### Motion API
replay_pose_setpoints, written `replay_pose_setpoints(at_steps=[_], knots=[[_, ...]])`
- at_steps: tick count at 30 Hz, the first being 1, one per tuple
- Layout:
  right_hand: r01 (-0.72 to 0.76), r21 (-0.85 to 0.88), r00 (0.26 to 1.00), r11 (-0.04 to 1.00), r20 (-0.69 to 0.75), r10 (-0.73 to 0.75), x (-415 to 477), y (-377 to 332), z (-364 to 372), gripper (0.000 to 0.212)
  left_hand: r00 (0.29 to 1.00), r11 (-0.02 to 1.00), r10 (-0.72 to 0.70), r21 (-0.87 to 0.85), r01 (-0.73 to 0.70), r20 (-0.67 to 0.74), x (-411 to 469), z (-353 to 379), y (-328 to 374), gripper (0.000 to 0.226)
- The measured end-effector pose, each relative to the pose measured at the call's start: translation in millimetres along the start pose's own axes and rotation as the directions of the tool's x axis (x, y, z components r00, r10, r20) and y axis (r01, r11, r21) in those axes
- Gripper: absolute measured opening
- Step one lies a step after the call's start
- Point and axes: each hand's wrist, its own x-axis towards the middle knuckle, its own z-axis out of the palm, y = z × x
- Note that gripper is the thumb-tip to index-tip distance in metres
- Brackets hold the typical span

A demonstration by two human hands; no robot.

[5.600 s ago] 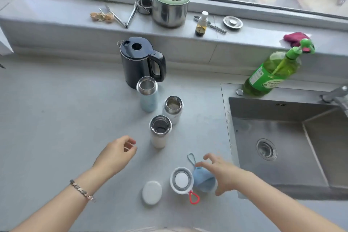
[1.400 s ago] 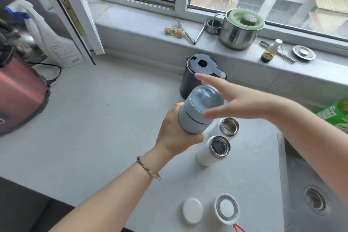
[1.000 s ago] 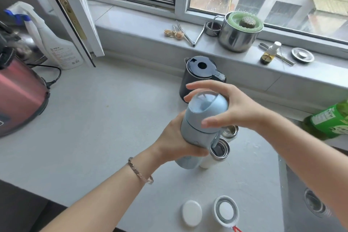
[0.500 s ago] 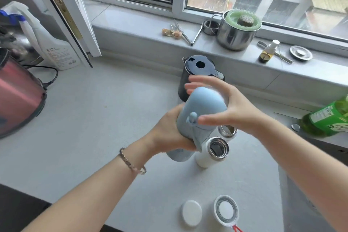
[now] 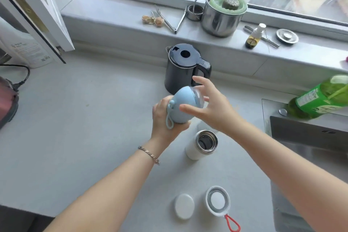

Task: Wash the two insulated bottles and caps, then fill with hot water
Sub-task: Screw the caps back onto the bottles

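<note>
My left hand (image 5: pixel 161 118) grips the body of the light blue insulated bottle, held tilted above the counter. Its blue cap (image 5: pixel 181 106) with a small loop is on the bottle's mouth. My right hand (image 5: pixel 216 111) spans the cap's clear top, thumb in front and fingers behind. A white bottle (image 5: pixel 201 145) stands open and upright just below my hands. Another bottle is mostly hidden behind my right hand. A flat white lid (image 5: pixel 184 206) and a white-ringed cap with a red loop (image 5: pixel 218 200) lie near the counter's front edge.
A black kettle (image 5: pixel 181 68) stands behind my hands. The steel sink (image 5: pixel 308 147) is at the right, with a green soap bottle (image 5: pixel 320 100) at its corner. The sill holds a steel pot (image 5: pixel 220 19). A spray bottle (image 5: pixel 24 49) and a red appliance (image 5: pixel 5 103) stand far left.
The blue cap left the counter and went onto the blue bottle, which my left hand lifted. The bottle has since tilted further right and its loop has swung round towards my left hand.
</note>
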Motion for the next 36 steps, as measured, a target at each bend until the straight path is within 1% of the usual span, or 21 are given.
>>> replay_pose_setpoints(at_steps=[1, 2, 3, 4, 5, 7, 8, 10, 12, 14, 17, 20, 23, 24, 27, 29, 31, 32, 33, 34, 36], knots=[[0.002, -0.014, 0.999, 1.000, -0.047, -0.003, -4.9, 12.9, -11.5, 0.056, 1.000, 1.000, 0.006, 0.027, -0.006, -0.024, 6.2, 3.5, -6.6, 0.062], [-0.017, -0.005, 0.992, 1.000, -0.126, 0.016, -11.7, 27.4, -21.8, 0.042, 0.999, 1.000, -0.027, 0.008, 0.028, -0.044, 12.6, 6.8, -12.4, 0.058], [-0.069, 0.003, 0.979, 0.998, -0.193, 0.068, -20.4, 45.7, -30.4, 0.031, 0.993, 0.995, -0.095, -0.036, 0.093, -0.065, 18.2, 9.8, -15.4, 0.057], [-0.143, -0.002, 0.965, 0.990, -0.223, 0.139, -29.6, 66.3, -34.8, 0.024, 0.983, 0.985, -0.165, -0.072, 0.159, -0.079, 23.3, 12.4, -19.2, 0.056], [-0.225, -0.026, 0.954, 0.974, -0.210, 0.214, -39.5, 88.1, -34.9, 0.021, 0.970, 0.970, -0.227, -0.109, 0.218, -0.085, 28.2, 15.8, -24.0, 0.056], [-0.353, -0.121, 0.934, 0.928, -0.107, 0.341, -60.9, 130.5, -24.3, 0.017, 0.954, 0.950, -0.291, -0.138, 0.279, -0.075, 33.0, 22.9, -30.7, 0.059], [-0.381, -0.182, 0.924, 0.906, -0.039, 0.381, -70.5, 147.4, -15.5, 0.018, 0.952, 0.949, -0.297, -0.136, 0.286, -0.071, 33.7, 26.8, -33.7, 0.062], [-0.386, -0.281, 0.903, 0.879, 0.077, 0.422, -85.7, 170.4, 1.9, 0.023, 0.950, 0.946, -0.305, -0.139, 0.293, -0.069, 31.1, 32.2, -38.8, 0.065], [-0.372, -0.308, 0.894, 0.876, 0.134, 0.427, -93.2, 180.9, 13.4, 0.026, 0.946, 0.941, -0.320, -0.134, 0.310, -0.060, 25.9, 35.8, -43.5, 0.066], [-0.362, -0.312, 0.896, 0.878, 0.146, 0.420, -94.7, 184.9, 17.6, 0.026, 0.946, 0.941, -0.323, -0.119, 0.317, -0.035, 21.2, 38.0, -48.8, 0.067], [-0.377, -0.324, 0.892, 0.868, 0.124, 0.434, -95.1, 186.3, 15.4, 0.026, 0.939, 0.935, -0.344, -0.101, 0.341, -0.019, 15.7, 39.1, -53.4, 0.068], [-0.324, -0.332, 0.904, 0.886, 0.169, 0.394, -103.6, 182.3, 14.6, 0.030, 0.926, 0.923, -0.377, -0.085, 0.376, 0.007, 10.0, 34.7, -49.9, 0.072], [-0.279, -0.319, 0.884, 0.906, 0.284, 0.372, -116.8, 176.0, 18.0, 0.050, 0.927, 0.928, -0.372, 0.013, 0.372, 0.050, 1.5, 29.3, -51.6, 0.076], [-0.275, -0.318, 0.870, 0.907, 0.319, 0.376, -121.0, 174.3, 19.7, 0.060, 0.911, 0.912, -0.409, 0.055, 0.406, 0.049, -3.0, 26.9, -53.6, 0.076], [-0.222, -0.415, 0.825, 0.882, 0.402, 0.396, -130.7, 174.7, 28.6, 0.092, 0.792, 0.781, -0.609, 0.207, 0.589, 0.041, -28.7, 17.5, -55.6, 0.077], [-0.106, -0.527, 0.826, 0.843, 0.425, 0.369, -134.1, 178.4, 38.9, 0.101, 0.773, 0.763, -0.630, 0.245, 0.598, 0.077, -50.8, 9.7, -52.4, 0.069], [-0.010, -0.583, 0.847, 0.812, 0.427, 0.317, -136.7, 182.1, 49.7, 0.094, 0.788, 0.793, -0.602, 0.219, 0.569, 0.128, -69.2, 1.9, -42.9, 0.058], [-0.004, -0.579, 0.859, 0.815, 0.415, 0.299, -137.7, 183.6, 53.5, 0.087, 0.804, 0.812, -0.577, 0.200, 0.548, 0.144, -75.9, -1.9, -36.0, 0.053], [-0.028, -0.561, 0.872, 0.827, 0.391, 0.294, -138.4, 185.7, 55.2, 0.080, 0.825, 0.836, -0.543, 0.187, 0.516, 0.154, -80.5, -4.9, -28.7, 0.049], [-0.087, -0.527, 0.880, 0.846, 0.357, 0.313, -138.6, 187.4, 54.7, 0.074, 0.854, 0.864, -0.497, 0.178, 0.470, 0.156, -82.8, -7.7, -20.4, 0.043], [-0.238, -0.398, 0.890, 0.886, 0.276, 0.363, -137.8, 190.7, 45.8, 0.070, 0.910, 0.919, -0.385, 0.157, 0.362, 0.155, -82.1, -12.2, 1.5, 0.033]])
